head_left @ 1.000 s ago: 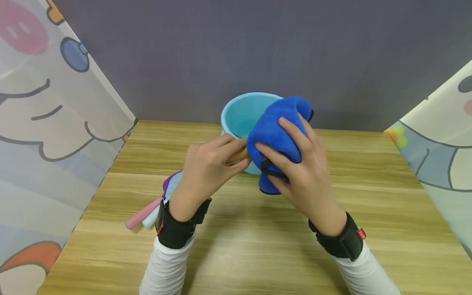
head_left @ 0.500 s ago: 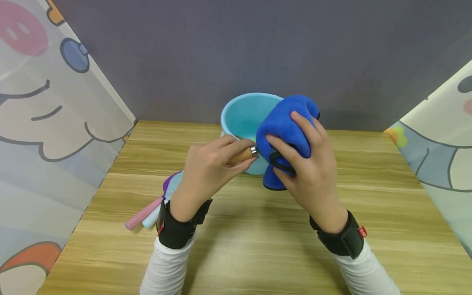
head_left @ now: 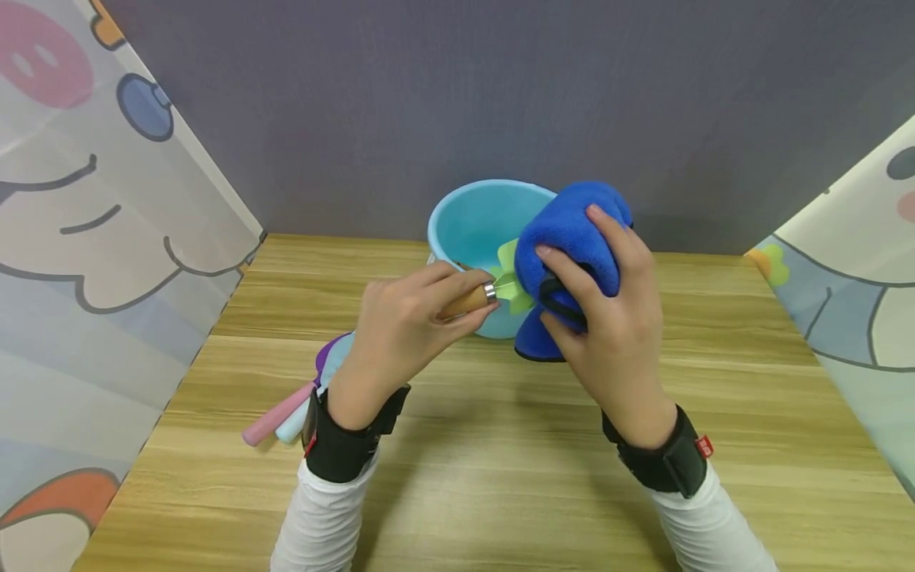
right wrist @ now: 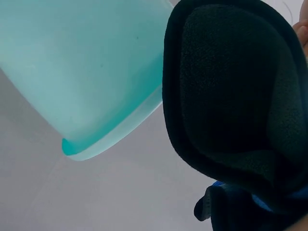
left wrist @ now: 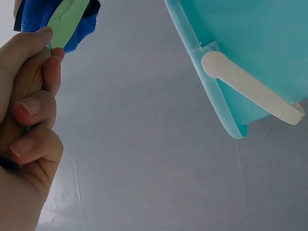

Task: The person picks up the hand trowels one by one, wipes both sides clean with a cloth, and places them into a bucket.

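My left hand [head_left: 411, 326] grips a small garden trowel by its wooden handle [head_left: 466, 303], behind a silver ferrule. Past the ferrule, the green blade [head_left: 511, 287] sticks out toward the right, its far part hidden by a folded blue cloth [head_left: 568, 218]. That cloth has dark edging and is held in my right hand [head_left: 618, 318], fingers spread over its top. Both hands are raised in front of a light blue bucket [head_left: 472, 218]. In the left wrist view, fingers curl round the trowel [left wrist: 29, 79]. The cloth [right wrist: 236, 86] fills much of the right wrist view.
Left of my left wrist lie tools with a pink handle [head_left: 280, 413] and a light blue handle [head_left: 295, 423], plus a purple part [head_left: 326, 359]. Behind the bucket rises a grey panel [head_left: 343, 119]. The bucket has a white carrying handle [left wrist: 255, 89].
My right hand has drawn the blue cloth rightward and slightly up, uncovering the trowel's ferrule and then part of its green blade. My left hand has hardly moved.
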{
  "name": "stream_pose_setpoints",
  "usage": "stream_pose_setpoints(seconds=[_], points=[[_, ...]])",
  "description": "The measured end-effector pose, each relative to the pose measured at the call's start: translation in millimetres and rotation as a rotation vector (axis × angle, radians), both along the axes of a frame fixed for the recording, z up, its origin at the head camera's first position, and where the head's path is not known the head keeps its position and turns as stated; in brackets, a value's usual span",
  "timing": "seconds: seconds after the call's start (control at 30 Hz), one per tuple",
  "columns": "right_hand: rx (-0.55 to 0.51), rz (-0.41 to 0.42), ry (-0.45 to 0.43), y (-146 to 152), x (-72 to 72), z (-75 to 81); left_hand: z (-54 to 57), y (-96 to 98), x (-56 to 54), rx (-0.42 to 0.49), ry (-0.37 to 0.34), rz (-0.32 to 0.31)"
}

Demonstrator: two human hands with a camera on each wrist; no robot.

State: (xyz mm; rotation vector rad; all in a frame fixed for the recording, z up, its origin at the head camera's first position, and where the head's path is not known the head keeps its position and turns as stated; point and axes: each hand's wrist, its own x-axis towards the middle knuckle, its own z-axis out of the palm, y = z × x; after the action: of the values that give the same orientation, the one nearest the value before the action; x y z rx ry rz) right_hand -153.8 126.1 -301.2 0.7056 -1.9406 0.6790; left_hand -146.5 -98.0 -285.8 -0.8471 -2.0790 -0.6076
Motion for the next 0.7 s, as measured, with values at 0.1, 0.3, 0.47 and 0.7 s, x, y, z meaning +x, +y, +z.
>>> stream_pose_setpoints(seconds=[0.1, 0.3, 0.47, 0.7], points=[[-0.015, -0.014, -0.003, 1.9, -1.9, 0.6, -0.6, -0.4, -0.4, 0.004, 0.002, 0.0], [-0.027, -0.043, 0.002, 4.1, -3.9, 1.0, -0.7, -0.8, -0.4, 0.012, 0.002, -0.004], [-0.034, -0.05, -0.006, 4.9, -4.2, 1.5, -0.7, -0.6, -1.2, 0.015, 0.004, -0.009], [-0.054, -0.068, -0.009, 6.5, -5.4, 2.2, -1.6, -0.6, -1.8, 0.021, 0.003, -0.015]])
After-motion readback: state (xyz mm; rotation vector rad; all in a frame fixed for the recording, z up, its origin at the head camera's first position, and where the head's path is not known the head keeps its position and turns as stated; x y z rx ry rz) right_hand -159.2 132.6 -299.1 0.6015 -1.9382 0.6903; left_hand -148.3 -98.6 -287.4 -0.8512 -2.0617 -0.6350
